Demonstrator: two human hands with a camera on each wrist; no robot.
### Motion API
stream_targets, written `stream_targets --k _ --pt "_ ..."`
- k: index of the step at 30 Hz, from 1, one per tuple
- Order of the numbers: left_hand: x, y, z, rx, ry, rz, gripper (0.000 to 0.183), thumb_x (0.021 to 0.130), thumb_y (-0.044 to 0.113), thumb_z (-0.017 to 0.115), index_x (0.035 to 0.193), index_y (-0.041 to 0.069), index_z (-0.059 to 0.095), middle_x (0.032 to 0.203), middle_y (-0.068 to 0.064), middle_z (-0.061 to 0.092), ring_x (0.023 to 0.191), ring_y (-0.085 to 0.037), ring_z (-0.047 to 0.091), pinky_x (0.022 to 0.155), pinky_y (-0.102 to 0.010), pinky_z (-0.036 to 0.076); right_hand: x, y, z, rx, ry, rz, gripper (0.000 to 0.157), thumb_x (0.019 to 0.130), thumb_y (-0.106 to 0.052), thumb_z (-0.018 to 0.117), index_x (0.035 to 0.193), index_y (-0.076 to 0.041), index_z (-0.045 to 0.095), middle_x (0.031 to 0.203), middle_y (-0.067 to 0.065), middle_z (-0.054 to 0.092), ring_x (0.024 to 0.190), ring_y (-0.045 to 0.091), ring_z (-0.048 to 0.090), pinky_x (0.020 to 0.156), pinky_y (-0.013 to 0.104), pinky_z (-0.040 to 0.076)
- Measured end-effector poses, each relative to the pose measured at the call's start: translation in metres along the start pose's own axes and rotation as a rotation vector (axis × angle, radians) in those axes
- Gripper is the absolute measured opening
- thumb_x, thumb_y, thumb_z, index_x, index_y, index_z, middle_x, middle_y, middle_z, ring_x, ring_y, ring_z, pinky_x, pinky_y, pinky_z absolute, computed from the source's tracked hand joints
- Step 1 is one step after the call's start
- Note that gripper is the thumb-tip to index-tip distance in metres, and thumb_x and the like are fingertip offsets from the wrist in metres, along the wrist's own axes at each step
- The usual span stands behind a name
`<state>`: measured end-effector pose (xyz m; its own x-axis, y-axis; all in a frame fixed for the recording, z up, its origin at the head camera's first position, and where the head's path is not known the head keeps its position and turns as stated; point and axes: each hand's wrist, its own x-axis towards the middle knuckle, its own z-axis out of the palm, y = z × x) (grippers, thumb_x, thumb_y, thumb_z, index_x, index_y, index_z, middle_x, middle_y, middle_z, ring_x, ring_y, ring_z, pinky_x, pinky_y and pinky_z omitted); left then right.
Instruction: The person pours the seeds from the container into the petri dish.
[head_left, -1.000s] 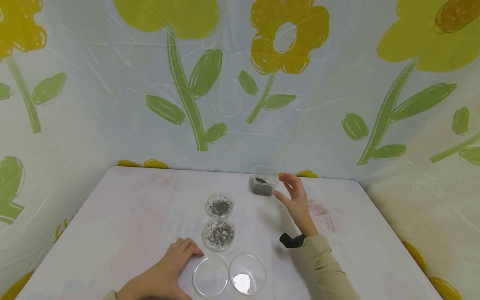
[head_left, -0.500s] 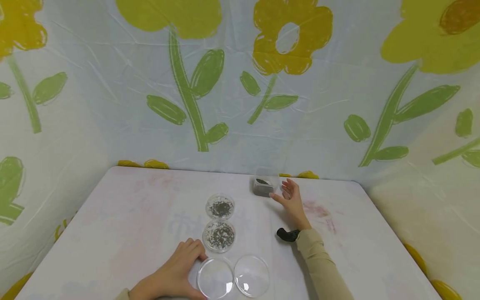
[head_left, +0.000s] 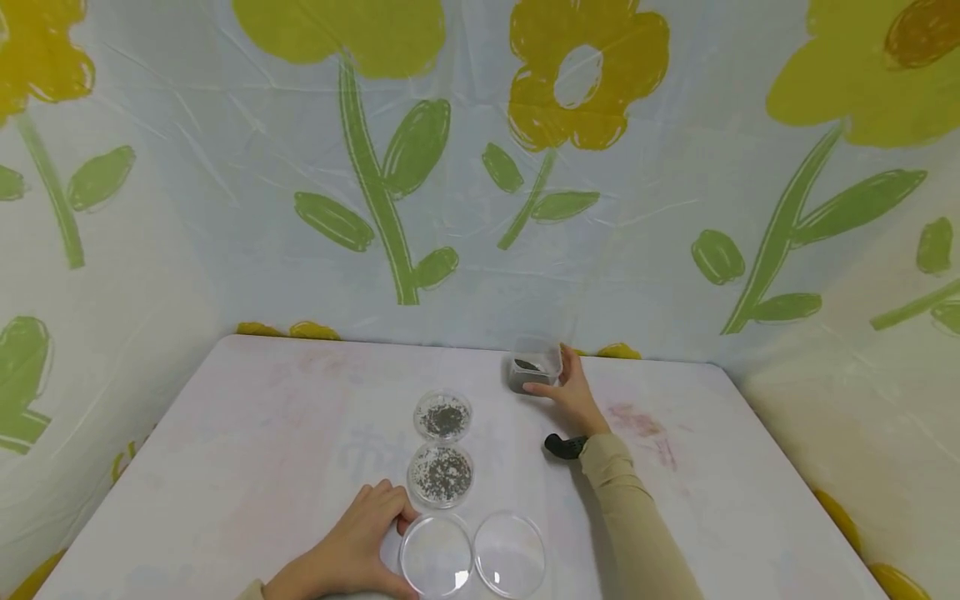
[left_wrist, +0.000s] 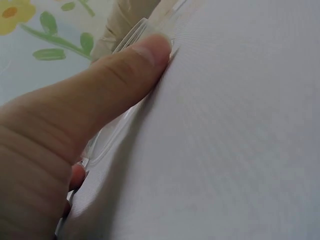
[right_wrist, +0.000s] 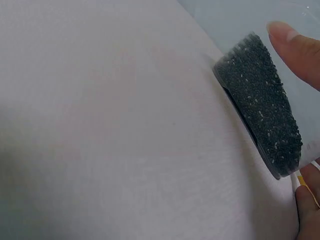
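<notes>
- Black grains (right_wrist: 260, 105), flecked with pale ones, inside a clear tub (head_left: 522, 381); placed near the far edge of the white tabletop (head_left: 262, 467), beyond and to the right of the upper speckled dish (head_left: 442, 417);
- Right hand (head_left: 576, 396) with a curled grip, apparently grasping the tub; thumb across the near side, fingers round toward the far right side; exact fingertip contact partly hidden, hard to confirm;
- Left hand (head_left: 356, 537) low on the near side, grasping the edge of the left clear dish (head_left: 437, 554); thumb at the rim, fingers bent about the left side;
- Right clear dish (head_left: 510, 554) beside the left one, rims touching or nearly so; lower speckled dish (head_left: 440, 479) just beyond the left clear dish, close against the upper one; dark and white bits in both speckled dishes;
- By judgement, now at the stage of taking hold of the tub, with the clear dish steadied meanwhile;
- Probably calling next for a firmer two-sided hold, a level lift to avoid spilling loose grains, and a path kept clear of the speckled dishes.
</notes>
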<state>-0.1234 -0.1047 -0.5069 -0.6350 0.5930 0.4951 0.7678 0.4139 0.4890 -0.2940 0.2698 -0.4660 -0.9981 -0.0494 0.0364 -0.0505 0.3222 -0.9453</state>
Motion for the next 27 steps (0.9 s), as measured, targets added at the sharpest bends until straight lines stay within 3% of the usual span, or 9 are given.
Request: stream_targets --k 4,8,11,17,23,27 --pt "0.000 0.001 0.001 0.008 0.002 0.007 0.072 0.053 0.072 0.083 0.098 0.026 0.052 0.088 0.022 0.041 0.086 0.004 0.031 0.076 -0.017 0.025 0.009 0.018 0.002 -0.019 0.022 -0.030 0.113 0.077 -0.025 0.088 0.158 -0.014 0.010 0.162 0.009 0.021 0.150 0.026 0.013 0.118 0.045 0.016" --pt "0.001 0.001 0.001 0.018 0.000 0.008 0.072 0.053 0.074 0.082 0.098 0.026 0.051 0.088 0.022 0.041 0.085 0.004 0.031 0.076 -0.016 0.025 0.012 0.026 0.002 -0.013 0.033 -0.109 0.102 0.077 -0.023 0.087 0.155 -0.013 0.021 0.154 0.008 0.037 0.147 0.022 0.021 0.116 0.046 0.019" --pt "0.002 0.002 0.001 0.020 -0.003 0.008 0.073 0.053 0.075 0.081 0.096 0.026 0.051 0.088 0.021 0.041 0.085 0.004 0.030 0.076 -0.016 0.025 0.009 0.024 0.001 -0.010 0.055 -0.121 0.096 0.076 -0.023 0.088 0.153 -0.013 0.030 0.149 0.009 0.043 0.142 0.024 0.030 0.114 0.048 0.023" --pt "0.004 0.001 0.001 0.031 0.007 0.033 0.073 0.052 0.076 0.080 0.096 0.025 0.052 0.087 0.020 0.042 0.084 0.004 0.031 0.075 -0.016 0.025 -0.011 -0.015 -0.001 0.039 0.034 -0.098 0.094 0.077 -0.011 0.087 0.152 -0.005 0.030 0.150 0.019 0.041 0.140 0.035 0.036 0.110 0.053 0.031" --pt "0.002 0.001 0.000 0.029 0.015 0.024 0.071 0.054 0.075 0.081 0.096 0.026 0.050 0.087 0.020 0.041 0.083 0.004 0.031 0.074 -0.016 0.024 -0.032 -0.059 0.004 0.072 0.014 -0.115 0.091 0.079 -0.010 0.084 0.152 -0.010 0.030 0.151 0.015 0.041 0.141 0.031 0.036 0.111 0.052 0.030" --pt "0.001 0.002 0.000 0.015 0.017 0.001 0.072 0.053 0.075 0.081 0.095 0.025 0.050 0.086 0.021 0.042 0.082 0.005 0.029 0.073 -0.016 0.023 -0.045 -0.076 0.008 0.077 0.030 -0.139 0.092 0.077 -0.013 0.087 0.151 -0.011 0.032 0.149 0.011 0.043 0.140 0.028 0.037 0.111 0.054 0.028"
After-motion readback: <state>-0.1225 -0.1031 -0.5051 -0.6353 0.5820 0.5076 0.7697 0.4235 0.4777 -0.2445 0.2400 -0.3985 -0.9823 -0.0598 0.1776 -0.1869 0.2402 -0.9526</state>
